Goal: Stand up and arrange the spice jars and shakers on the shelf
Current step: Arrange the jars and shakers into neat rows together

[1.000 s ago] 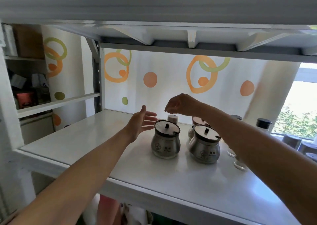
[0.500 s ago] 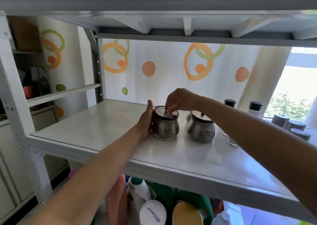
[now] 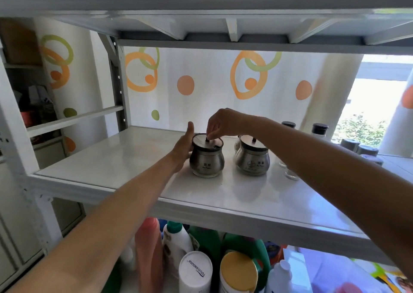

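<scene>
Two round steel spice jars stand upright on the white shelf [image 3: 116,158]. My left hand [image 3: 183,145] wraps the left side of the left steel jar [image 3: 206,160]. My right hand [image 3: 223,122] hovers over that jar, fingertips pinching the small black knob on its lid. The right steel jar [image 3: 252,158] stands beside it, untouched. Behind my right forearm stand clear glass shakers with black caps [image 3: 320,129], partly hidden. A third small jar behind the steel pair is mostly covered.
Grey-lidded jars [image 3: 366,150] sit at the far right by the window. The upper shelf [image 3: 223,24] hangs low overhead. Detergent bottles [image 3: 176,243] and canisters crowd the lower shelf. A side rack [image 3: 73,118] with boxes stands at left.
My left hand closed in from open air onto the left jar's side. My right hand dropped onto its lid knob. The camera view tilted down, showing the lower shelf.
</scene>
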Action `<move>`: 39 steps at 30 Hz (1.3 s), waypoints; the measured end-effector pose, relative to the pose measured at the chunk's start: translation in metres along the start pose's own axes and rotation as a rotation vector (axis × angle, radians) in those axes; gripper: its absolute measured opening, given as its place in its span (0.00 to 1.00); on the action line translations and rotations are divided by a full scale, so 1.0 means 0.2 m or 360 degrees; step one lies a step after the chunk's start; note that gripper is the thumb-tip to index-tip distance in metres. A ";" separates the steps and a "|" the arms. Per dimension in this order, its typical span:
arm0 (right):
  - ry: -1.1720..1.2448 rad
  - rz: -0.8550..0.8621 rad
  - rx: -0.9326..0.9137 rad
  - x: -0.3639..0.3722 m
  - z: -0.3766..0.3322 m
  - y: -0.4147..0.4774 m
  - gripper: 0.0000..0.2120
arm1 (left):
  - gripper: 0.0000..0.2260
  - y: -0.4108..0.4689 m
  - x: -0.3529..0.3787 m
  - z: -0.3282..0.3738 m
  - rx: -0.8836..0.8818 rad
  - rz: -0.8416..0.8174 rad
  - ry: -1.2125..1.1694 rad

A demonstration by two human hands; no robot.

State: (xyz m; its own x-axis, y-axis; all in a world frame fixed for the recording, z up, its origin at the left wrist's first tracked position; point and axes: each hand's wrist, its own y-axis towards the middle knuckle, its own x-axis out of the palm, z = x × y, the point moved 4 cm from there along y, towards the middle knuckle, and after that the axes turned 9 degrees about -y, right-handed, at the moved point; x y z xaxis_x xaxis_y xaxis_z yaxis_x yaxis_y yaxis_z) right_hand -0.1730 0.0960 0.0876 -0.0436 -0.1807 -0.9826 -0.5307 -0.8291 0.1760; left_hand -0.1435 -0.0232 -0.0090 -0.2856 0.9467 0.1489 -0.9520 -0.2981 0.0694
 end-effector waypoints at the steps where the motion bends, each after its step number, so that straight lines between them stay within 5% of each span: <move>1: 0.0005 0.0015 0.0017 -0.05 0.02 -0.02 0.09 | 0.33 0.00 0.00 0.05 0.0076 0.0033 0.0066; 6: 0.0009 0.0199 0.0256 -0.29 0.30 -0.17 0.12 | 0.27 0.03 -0.01 0.38 0.0524 0.0347 -0.0077; 9: -0.0047 0.0094 0.0383 -0.25 0.43 -0.25 0.12 | 0.27 0.02 0.14 0.47 0.0610 0.0256 -0.0231; 17: -0.0105 0.0114 0.0398 -0.05 0.44 -0.29 0.10 | 0.33 0.04 0.63 0.15 0.0198 -0.0279 0.0515; 22: -0.0267 0.0132 0.0405 -0.03 0.45 -0.29 0.10 | 0.31 0.09 0.64 0.15 0.0146 -0.0243 0.0688; 32: -0.0014 0.0174 0.0351 -0.04 0.47 -0.29 0.07 | 0.25 0.09 0.64 0.19 0.0184 -0.0207 0.0824; 39: 0.0097 -0.0041 0.0264 -0.12 0.48 -0.25 0.08 | 0.27 0.20 0.63 0.32 0.0216 -0.0131 0.0956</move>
State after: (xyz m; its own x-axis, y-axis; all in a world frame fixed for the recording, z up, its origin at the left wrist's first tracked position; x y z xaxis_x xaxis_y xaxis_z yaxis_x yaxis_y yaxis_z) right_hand -0.2271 0.1933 0.0962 0.0205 -0.1968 -0.9802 -0.6637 -0.7359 0.1339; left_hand -0.2099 0.0767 0.0760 -0.2615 0.8588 -0.4405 -0.9623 -0.1966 0.1878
